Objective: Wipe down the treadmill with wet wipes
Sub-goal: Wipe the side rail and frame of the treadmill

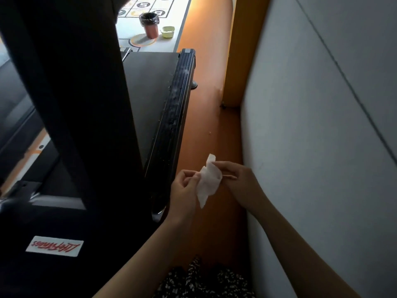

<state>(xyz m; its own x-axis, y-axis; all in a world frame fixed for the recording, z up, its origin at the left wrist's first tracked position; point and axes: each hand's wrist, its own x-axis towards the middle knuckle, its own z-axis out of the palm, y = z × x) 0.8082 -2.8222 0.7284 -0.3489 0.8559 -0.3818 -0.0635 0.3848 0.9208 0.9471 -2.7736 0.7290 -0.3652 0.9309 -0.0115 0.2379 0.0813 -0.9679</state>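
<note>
A black treadmill (148,87) fills the left half of the view; its ribbed side rail (174,117) is dusty and speckled. Both my hands hold a crumpled white wet wipe (207,181) in the air, over the orange floor just right of the rail. My left hand (184,190) pinches the wipe's left edge. My right hand (236,179) pinches its upper right part between thumb and fingers. The wipe's lower corner hangs free.
A grey padded wall (322,147) runs close on the right, leaving a narrow strip of orange floor (206,117). A yellow-orange pillar (240,50) stands further ahead. Beyond the treadmill are a small bin with a black liner (150,24) and a yellow-green wipe box (168,31).
</note>
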